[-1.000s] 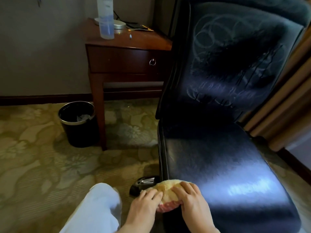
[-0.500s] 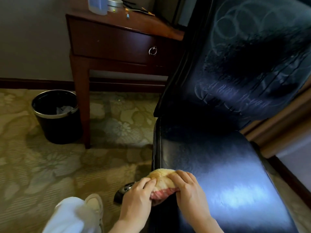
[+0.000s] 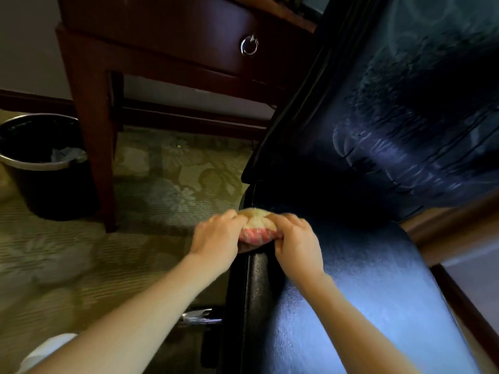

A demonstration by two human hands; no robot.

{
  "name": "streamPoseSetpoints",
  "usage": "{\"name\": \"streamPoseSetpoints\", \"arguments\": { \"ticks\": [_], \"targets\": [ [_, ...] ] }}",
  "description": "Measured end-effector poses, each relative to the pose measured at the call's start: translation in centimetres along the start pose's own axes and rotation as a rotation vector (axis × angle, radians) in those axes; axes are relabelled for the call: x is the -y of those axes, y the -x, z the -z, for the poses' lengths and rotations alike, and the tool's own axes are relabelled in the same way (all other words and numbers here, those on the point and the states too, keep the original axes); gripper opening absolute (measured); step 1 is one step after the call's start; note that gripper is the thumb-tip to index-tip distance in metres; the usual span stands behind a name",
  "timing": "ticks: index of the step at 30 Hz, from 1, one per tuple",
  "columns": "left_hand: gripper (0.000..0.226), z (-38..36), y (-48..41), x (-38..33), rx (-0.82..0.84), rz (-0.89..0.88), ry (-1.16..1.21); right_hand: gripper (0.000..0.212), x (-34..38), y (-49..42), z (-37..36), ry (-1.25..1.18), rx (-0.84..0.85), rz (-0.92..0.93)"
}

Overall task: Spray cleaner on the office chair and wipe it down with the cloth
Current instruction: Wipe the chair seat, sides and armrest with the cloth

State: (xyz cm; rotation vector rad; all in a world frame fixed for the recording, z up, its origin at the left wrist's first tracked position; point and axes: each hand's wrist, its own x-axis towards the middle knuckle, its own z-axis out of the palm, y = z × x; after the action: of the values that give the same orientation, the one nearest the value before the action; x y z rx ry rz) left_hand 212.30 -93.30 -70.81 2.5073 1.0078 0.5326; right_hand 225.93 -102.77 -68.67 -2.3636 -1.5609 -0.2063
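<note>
The black leather office chair [image 3: 378,279] fills the right half of the view, its backrest streaked with wet spray marks. A bunched yellow and pink cloth [image 3: 256,225] lies on the seat's left edge, near the gap below the backrest. My left hand [image 3: 216,233] grips the cloth's left side and my right hand [image 3: 294,238] grips its right side, fingers curled into the fabric. The spray bottle is out of view.
A dark wooden desk [image 3: 167,49] with a ring-handled drawer stands at the back left. A black waste bin [image 3: 46,168] sits beside its leg on patterned carpet. A chair base part [image 3: 199,317] shows below the seat. A wooden frame [image 3: 445,225] borders the chair's right.
Both hands have slid the cloth along the seat's left edge, away from me and toward the backrest. The view has dropped closer, and the bottle on the desk has left the frame.
</note>
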Motion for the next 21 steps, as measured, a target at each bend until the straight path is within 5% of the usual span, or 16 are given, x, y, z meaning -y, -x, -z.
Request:
{"name": "streamPoseSetpoints", "arguments": {
  "ticks": [11, 21],
  "targets": [
    [0.037, -2.0, -11.3, 0.4, -0.058, -0.028, -0.158, 0.050, -2.9, -9.7, -2.9, -0.014, -0.081, -0.126],
    [0.053, -2.2, -7.1, 0.7, -0.012, -0.105, -0.240, 0.060, -1.5, -5.6, -2.3, 0.029, -0.057, -0.057]
  ]
}}
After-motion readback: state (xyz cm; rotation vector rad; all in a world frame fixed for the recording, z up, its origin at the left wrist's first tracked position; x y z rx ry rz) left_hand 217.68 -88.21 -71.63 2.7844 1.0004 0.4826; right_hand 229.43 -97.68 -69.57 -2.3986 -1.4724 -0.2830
